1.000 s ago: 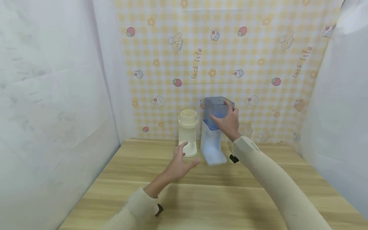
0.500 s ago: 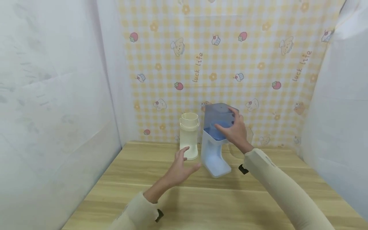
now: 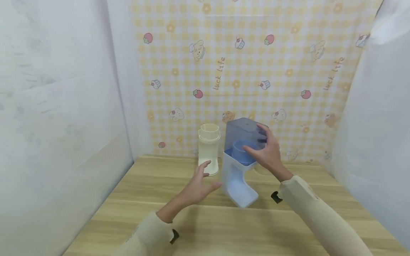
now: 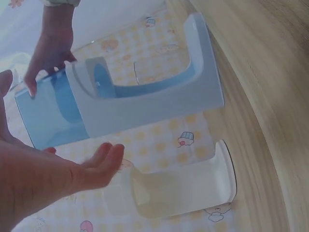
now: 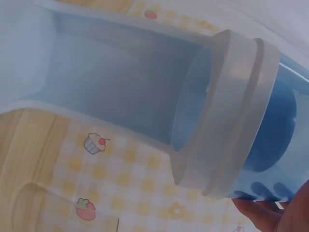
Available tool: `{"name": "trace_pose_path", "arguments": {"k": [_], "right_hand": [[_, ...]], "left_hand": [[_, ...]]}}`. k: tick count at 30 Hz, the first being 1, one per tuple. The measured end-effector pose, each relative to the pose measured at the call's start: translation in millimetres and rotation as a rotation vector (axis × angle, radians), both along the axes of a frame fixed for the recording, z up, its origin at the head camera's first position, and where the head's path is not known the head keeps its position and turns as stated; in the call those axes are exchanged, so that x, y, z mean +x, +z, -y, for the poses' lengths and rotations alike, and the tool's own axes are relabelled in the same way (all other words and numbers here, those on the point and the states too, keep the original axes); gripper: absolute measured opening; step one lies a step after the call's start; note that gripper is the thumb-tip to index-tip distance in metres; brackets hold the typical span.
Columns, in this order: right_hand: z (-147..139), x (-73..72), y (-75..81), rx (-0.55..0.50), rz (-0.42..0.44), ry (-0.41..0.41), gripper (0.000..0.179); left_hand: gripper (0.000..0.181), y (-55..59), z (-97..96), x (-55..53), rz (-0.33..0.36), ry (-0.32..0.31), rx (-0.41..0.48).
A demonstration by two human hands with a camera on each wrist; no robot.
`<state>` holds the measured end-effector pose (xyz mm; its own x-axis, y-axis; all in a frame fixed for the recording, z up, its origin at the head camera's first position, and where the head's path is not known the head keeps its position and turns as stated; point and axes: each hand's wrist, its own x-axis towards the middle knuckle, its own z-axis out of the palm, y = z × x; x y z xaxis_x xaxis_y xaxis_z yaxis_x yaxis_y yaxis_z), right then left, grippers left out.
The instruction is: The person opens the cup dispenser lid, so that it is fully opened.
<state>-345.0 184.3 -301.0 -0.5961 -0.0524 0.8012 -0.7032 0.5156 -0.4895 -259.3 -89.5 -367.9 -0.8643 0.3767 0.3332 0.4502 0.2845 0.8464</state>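
My right hand (image 3: 270,153) grips the translucent smoky-blue container (image 3: 236,134) of a dispenser, thumb on the near side and fingers on the right side. Under the container, a pale blue stand (image 3: 233,177) has a round outlet and a flat foot reaching toward me, turned slightly rightward. A darker blue ring shows inside the container. My left hand (image 3: 195,188) hovers to the left of the stand with nothing in it, fingers spread and lightly bent. In the left wrist view, my fingers (image 4: 108,166) pass close beside the container. Behind my left hand stands a cream dispenser stand (image 3: 208,149).
A clear plastic piece (image 5: 72,205) with a rounded edge lies behind the dispenser, mostly hidden by my right hand in the head view. The wooden table (image 3: 224,231) meets a yellow checked cloth (image 3: 179,71) at the back and white sheets on both sides.
My right hand has drawn the blue dispenser toward me and slightly right, and its foot has turned a little. My left hand has hardly moved. The cream stand stays put.
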Motion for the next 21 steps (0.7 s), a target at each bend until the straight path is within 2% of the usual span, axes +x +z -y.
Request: {"name": "trace_pose_path", "arguments": {"k": [5, 9, 15, 21], "right_hand": [[-8, 18.3, -1.9, 0.016, -0.041, 0.058, 0.087], [-11, 28.3, -3.6, 0.016, -0.041, 0.093, 0.089], [-16, 40.4, -6.1, -0.013, 0.0, 0.167, 0.09], [-20, 47.4, -6.1, -0.045, -0.001, 0.352, 0.09]], "left_hand": [[0.068, 0.2, -3.1, -0.6, -0.094, -0.03, 0.059], [0.067, 0.6, -3.5, 0.9, -0.136, -0.031, 0.087], [0.071, -1.1, -3.1, 2.6, -0.084, -0.068, 0.104], [0.078, 0.2, -0.1, 7.3, -0.078, -0.078, 0.094]]}}
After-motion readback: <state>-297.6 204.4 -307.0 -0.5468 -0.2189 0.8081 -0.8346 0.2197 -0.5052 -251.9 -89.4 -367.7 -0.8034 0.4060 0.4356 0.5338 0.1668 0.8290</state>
